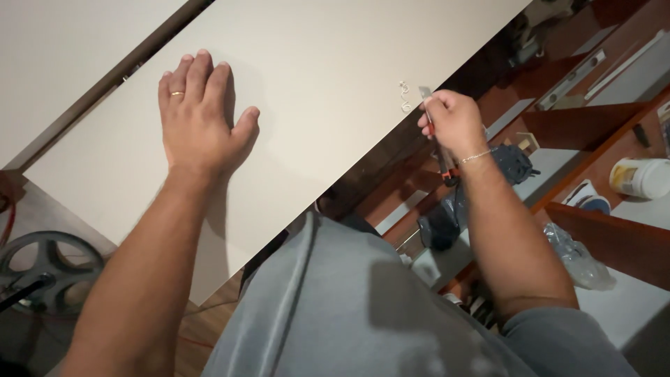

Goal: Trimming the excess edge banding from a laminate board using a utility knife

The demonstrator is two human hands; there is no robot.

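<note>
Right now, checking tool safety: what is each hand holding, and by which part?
Right hand grips a utility knife around its handle; left hand lies flat on the white panel.

Red-black utility knife (441, 150), blade at white panel (328, 77) edge.

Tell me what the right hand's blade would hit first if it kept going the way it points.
Probably the white panel's edge, beside the small metal hooks; the right hand aims its utility knife there, though depth is unclear.

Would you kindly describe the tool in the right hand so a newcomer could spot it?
Follow the large pale panel to its lower right edge. There the right hand holds a slim utility knife, its grey blade against that edge, its red and black handle unlike anything nearby.
</note>
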